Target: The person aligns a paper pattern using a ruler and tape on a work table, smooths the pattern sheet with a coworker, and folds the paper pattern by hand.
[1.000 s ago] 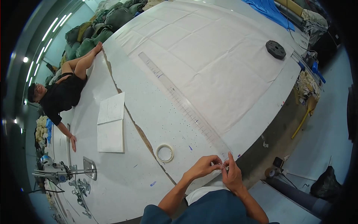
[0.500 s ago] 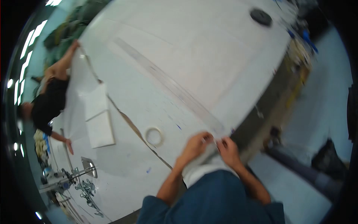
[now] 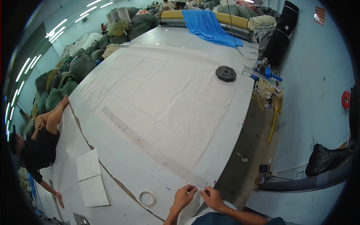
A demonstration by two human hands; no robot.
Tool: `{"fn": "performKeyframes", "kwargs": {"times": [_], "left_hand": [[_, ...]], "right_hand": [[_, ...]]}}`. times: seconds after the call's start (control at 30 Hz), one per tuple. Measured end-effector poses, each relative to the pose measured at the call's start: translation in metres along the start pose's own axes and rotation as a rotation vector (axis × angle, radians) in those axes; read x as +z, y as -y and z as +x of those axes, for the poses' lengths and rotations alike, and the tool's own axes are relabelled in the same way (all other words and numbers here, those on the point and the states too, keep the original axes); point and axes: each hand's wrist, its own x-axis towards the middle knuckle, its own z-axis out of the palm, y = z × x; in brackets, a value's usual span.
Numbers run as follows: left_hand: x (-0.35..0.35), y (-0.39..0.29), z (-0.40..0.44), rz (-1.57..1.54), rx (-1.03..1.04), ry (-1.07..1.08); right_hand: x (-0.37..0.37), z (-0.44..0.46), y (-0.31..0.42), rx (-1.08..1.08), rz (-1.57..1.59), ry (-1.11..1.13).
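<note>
Left hand (image 3: 184, 196) and right hand (image 3: 213, 197), fingertips pinched, near the clear straight ruler's (image 3: 152, 149) end; round tape (image 3: 147, 198) beside it.

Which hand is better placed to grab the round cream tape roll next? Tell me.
Left, probably: the left hand is nearer the tape roll, which lies left of both hands; the right hand would have to cross the left.

Two hands (image 3: 184, 197) (image 3: 212, 198) pinched close together at the near edge of a white bench (image 3: 123, 165), clear ruler (image 3: 150, 150) along pale creased fabric (image 3: 168, 101), black octagonal weight (image 3: 226, 74) on its far corner, tape roll (image 3: 147, 198), open spiral notebook (image 3: 92, 180).
</note>
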Motion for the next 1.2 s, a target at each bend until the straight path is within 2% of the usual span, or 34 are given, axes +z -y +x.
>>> {"fn": "performKeyframes", "kwargs": {"times": [0.13,0.37,0.57,0.67,0.77,0.87,0.93,1.0,1.13,1.2], "left_hand": [[-0.008,0.004,0.001,-0.002,-0.019,-0.056],[-0.013,0.007,-0.004,-0.007,0.038,0.027],[-0.014,-0.001,-0.011,0.028,0.024,0.011],[-0.015,-0.005,-0.016,0.048,-0.002,-0.002],[-0.009,0.002,-0.016,0.08,0.061,-0.032],[0.003,0.022,-0.014,0.142,0.176,-0.075],[0.001,0.016,-0.014,0.215,0.141,-0.07],[0.003,0.014,-0.017,0.136,0.21,-0.109],[0.006,-0.001,-0.024,0.128,0.016,-0.127],[0.008,-0.001,-0.025,0.127,-0.03,-0.128]], "right_hand": [[0.002,0.002,0.004,0.011,-0.051,-0.018],[0.009,0.002,0.002,-0.001,0.032,-0.047],[0.003,0.0,-0.001,0.124,0.11,0.167],[0.001,-0.004,0.004,0.192,0.315,0.168],[0.002,-0.003,0.012,0.185,0.219,0.176],[0.008,0.0,-0.012,-0.105,-0.16,0.071],[0.008,0.002,-0.017,-0.01,-0.098,0.07],[0.004,-0.003,0.001,0.067,-0.004,0.078],[0.004,-0.008,-0.001,0.208,0.048,0.069],[0.004,-0.007,-0.005,0.213,-0.001,0.063]]}}
